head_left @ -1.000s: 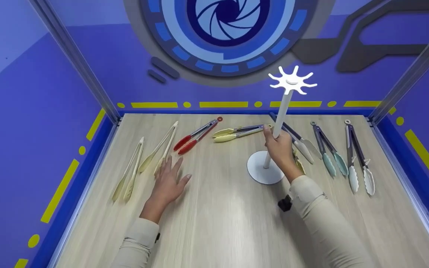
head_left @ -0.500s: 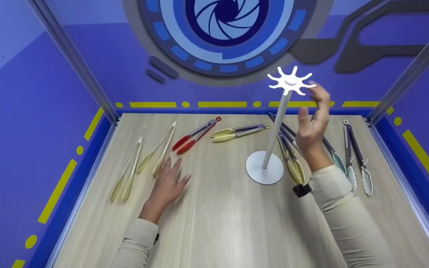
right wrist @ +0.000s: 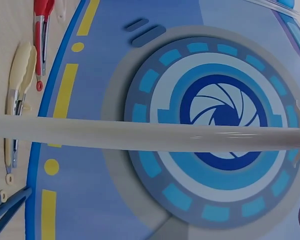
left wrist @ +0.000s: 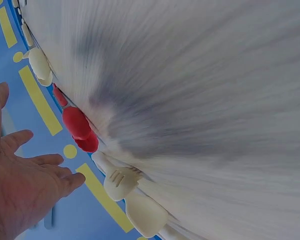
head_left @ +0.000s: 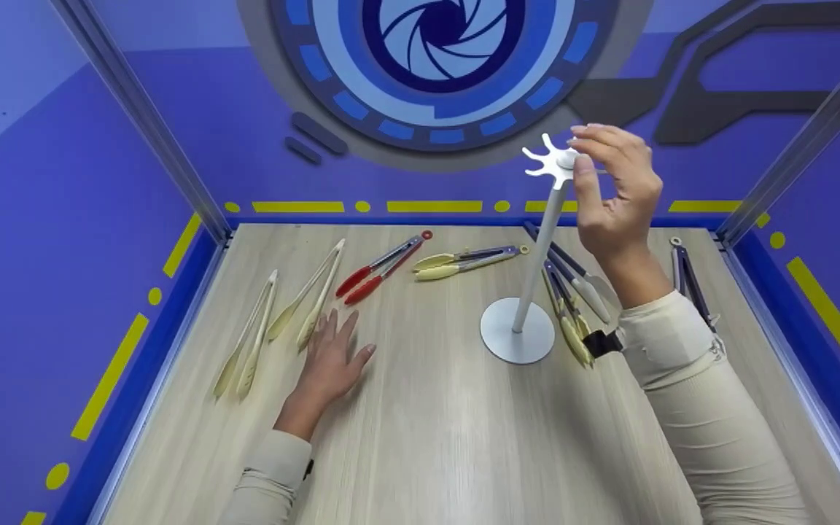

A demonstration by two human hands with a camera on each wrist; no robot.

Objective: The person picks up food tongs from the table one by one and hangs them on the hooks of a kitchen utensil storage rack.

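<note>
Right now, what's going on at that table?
Someone is working bare-handed at a table. The right hand is up at the hooked top of a white stand, thumb and fingers bent toward it; whether they touch it is hard to tell. The left hand, fingers spread, is near cream tongs, holding nothing. Red tongs, pale yellow tongs and several more lie on the table, and none hang from the visible hooks.

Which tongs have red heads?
The red tongs, lying just beyond the left hand; they're the only visible pair showing any red.
</note>
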